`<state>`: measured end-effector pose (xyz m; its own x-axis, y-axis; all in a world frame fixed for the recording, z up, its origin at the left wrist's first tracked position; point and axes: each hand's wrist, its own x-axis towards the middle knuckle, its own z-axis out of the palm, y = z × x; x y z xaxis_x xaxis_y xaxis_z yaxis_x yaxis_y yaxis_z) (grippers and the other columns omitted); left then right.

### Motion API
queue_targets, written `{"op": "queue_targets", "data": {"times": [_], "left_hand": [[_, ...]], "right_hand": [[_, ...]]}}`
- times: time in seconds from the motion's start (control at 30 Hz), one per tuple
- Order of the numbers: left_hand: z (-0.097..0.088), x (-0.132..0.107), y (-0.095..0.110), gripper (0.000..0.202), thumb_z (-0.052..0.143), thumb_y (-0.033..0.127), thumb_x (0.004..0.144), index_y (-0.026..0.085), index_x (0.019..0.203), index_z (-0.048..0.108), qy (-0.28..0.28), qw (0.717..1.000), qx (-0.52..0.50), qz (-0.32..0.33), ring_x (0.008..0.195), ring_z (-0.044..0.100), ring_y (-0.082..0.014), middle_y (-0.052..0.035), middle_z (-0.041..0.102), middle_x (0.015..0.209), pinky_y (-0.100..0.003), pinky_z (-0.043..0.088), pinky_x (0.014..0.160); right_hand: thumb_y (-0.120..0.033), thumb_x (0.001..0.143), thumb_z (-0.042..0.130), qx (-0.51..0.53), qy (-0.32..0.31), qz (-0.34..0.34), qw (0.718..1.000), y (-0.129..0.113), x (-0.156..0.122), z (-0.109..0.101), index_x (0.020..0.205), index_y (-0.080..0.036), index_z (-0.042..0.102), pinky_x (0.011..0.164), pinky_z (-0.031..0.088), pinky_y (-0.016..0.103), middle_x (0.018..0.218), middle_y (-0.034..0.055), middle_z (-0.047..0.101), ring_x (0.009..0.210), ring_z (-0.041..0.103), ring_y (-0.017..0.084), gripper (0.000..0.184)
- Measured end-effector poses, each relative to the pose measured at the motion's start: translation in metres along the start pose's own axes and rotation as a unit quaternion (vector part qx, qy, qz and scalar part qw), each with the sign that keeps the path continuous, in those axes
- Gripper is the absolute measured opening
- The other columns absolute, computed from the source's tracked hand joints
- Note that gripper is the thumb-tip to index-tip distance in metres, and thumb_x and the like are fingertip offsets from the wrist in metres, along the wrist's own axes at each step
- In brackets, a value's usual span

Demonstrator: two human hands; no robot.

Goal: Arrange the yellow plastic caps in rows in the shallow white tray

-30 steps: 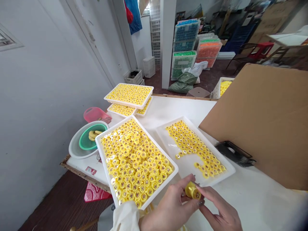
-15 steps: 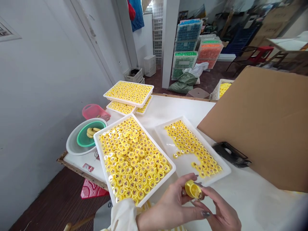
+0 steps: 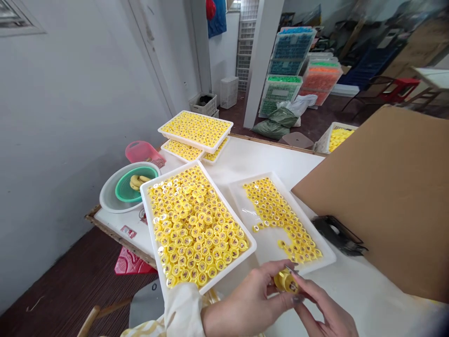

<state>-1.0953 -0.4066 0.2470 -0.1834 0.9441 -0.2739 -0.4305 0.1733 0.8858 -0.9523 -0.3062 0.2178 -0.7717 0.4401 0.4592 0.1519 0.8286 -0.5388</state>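
My left hand (image 3: 257, 296) is closed on a small yellow round plastic piece (image 3: 287, 282) with a printed picture on its face. From the right, my right hand (image 3: 324, 304) pinches at the same piece with its fingertips. Just left of my hands, a deep white tray (image 3: 250, 244) is heaped with similar yellow pieces. Beyond my fingers lies a shallower white tray (image 3: 242, 211), where such pieces stand in packed rows along its right side. Part of the held piece is covered by my fingers.
Stacked trays of yellow pieces (image 3: 196, 129) stand at the table's back left. A basin (image 3: 107, 199) holds a green basket (image 3: 121, 189) with bananas (image 3: 137, 181); a pink scoop (image 3: 138, 150) lies behind. On the right are a cardboard box (image 3: 379, 187) and a black holder (image 3: 338, 234).
The yellow piece has turned in my fingers, from its hollow side to its printed face showing. My right fingers have shifted on it. The head view has swung slightly left.
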Motion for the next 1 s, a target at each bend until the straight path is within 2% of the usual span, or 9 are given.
{"op": "queue_targets", "data": {"times": [0.2, 0.3, 0.43, 0.57, 0.73, 0.8, 0.87, 0.93, 1.0], "left_hand": [[0.003, 0.003, -0.004, 0.048, 0.065, 0.039, 0.08, 0.019, 0.123, 0.059, 0.05, 0.998, -0.014, 0.017, 0.095, 0.065, -0.0206, -0.009, 0.07, 0.107, -0.033, 0.053, 0.085], [0.005, 0.004, -0.012, 0.045, 0.065, 0.041, 0.08, 0.018, 0.119, 0.061, 0.057, 0.997, -0.055, 0.026, 0.094, 0.066, -0.0219, -0.0112, 0.068, 0.111, -0.036, 0.053, 0.085], [0.004, 0.006, -0.012, 0.058, 0.069, 0.046, 0.074, 0.018, 0.123, 0.056, 0.066, 0.992, -0.104, 0.022, 0.093, 0.067, -0.0221, -0.0141, 0.065, 0.118, -0.04, 0.053, 0.088], [0.002, 0.008, -0.007, 0.067, 0.078, 0.043, 0.065, 0.015, 0.121, 0.056, 0.08, 0.991, -0.101, -0.017, 0.089, 0.067, -0.0205, -0.0145, 0.066, 0.115, -0.036, 0.054, 0.083], [-0.007, 0.011, -0.009, 0.07, 0.084, 0.04, 0.056, 0.011, 0.114, 0.058, 0.08, 0.984, -0.15, -0.041, 0.068, 0.066, -0.0159, -0.0094, 0.07, 0.09, -0.029, 0.054, 0.067], [-0.012, 0.013, -0.01, 0.07, 0.085, 0.04, 0.056, 0.011, 0.114, 0.058, 0.084, 0.984, -0.152, -0.038, 0.065, 0.065, -0.0143, -0.0062, 0.069, 0.081, -0.026, 0.052, 0.062], [-0.016, 0.014, -0.012, 0.07, 0.086, 0.036, 0.055, 0.012, 0.114, 0.058, 0.092, 0.981, -0.168, -0.036, 0.065, 0.064, -0.0128, -0.0038, 0.068, 0.077, -0.024, 0.05, 0.062], [-0.019, 0.013, -0.013, 0.064, 0.087, 0.031, 0.056, 0.012, 0.111, 0.061, 0.091, 0.975, -0.2, -0.034, 0.068, 0.064, -0.0122, -0.005, 0.069, 0.082, -0.023, 0.05, 0.064], [-0.023, 0.012, -0.014, 0.051, 0.083, 0.031, 0.062, 0.011, 0.106, 0.064, 0.072, 0.969, -0.232, -0.047, 0.072, 0.065, -0.0128, -0.0083, 0.071, 0.09, -0.023, 0.051, 0.067]], "right_hand": [[-0.031, 0.094, 0.047, 0.008, -0.018, 0.015, 1.0, -0.001, -0.001, 0.002, 0.116, -0.017, 0.054, 0.064, 0.057, 0.013, 0.091, 0.0059, 0.072, 0.07, 0.071, 0.012, 0.027], [-0.029, 0.094, 0.048, -0.008, -0.017, 0.016, 1.0, -0.003, -0.005, 0.005, 0.119, -0.018, 0.053, 0.065, 0.057, 0.013, 0.092, 0.0052, 0.072, 0.069, 0.07, 0.011, 0.028], [-0.022, 0.092, 0.052, -0.017, -0.007, 0.001, 1.0, -0.004, -0.007, 0.007, 0.124, -0.019, 0.052, 0.073, 0.058, 0.017, 0.1, 0.007, 0.071, 0.084, 0.07, 0.014, 0.033], [-0.012, 0.087, 0.055, 0.029, 0.01, -0.024, 0.999, -0.004, -0.001, 0.008, 0.127, -0.022, 0.054, 0.076, 0.058, 0.022, 0.103, 0.0063, 0.07, 0.092, 0.068, 0.017, 0.041], [-0.012, 0.085, 0.059, 0.035, 0.002, -0.05, 0.998, -0.007, 0.009, 0.013, 0.128, -0.022, 0.055, 0.076, 0.059, 0.024, 0.107, 0.0077, 0.07, 0.096, 0.067, 0.019, 0.044], [-0.014, 0.086, 0.058, 0.03, -0.008, -0.041, 0.999, -0.01, 0.011, 0.017, 0.128, -0.023, 0.054, 0.07, 0.059, 0.022, 0.105, 0.0076, 0.07, 0.09, 0.068, 0.017, 0.043], [-0.017, 0.087, 0.057, 0.019, -0.007, -0.016, 1.0, -0.012, 0.01, 0.022, 0.13, -0.022, 0.051, 0.061, 0.056, 0.019, 0.092, 0.0056, 0.071, 0.073, 0.068, 0.013, 0.044], [-0.022, 0.088, 0.058, 0.009, 0.009, 0.019, 1.0, -0.012, 0.008, 0.028, 0.133, -0.019, 0.047, 0.054, 0.052, 0.017, 0.072, 0.0005, 0.067, 0.055, 0.06, 0.009, 0.047], [-0.027, 0.089, 0.058, 0.003, 0.026, 0.047, 0.999, -0.012, 0.005, 0.033, 0.134, -0.016, 0.044, 0.052, 0.05, 0.017, 0.062, -0.0039, 0.058, 0.048, 0.053, 0.008, 0.049]]}}
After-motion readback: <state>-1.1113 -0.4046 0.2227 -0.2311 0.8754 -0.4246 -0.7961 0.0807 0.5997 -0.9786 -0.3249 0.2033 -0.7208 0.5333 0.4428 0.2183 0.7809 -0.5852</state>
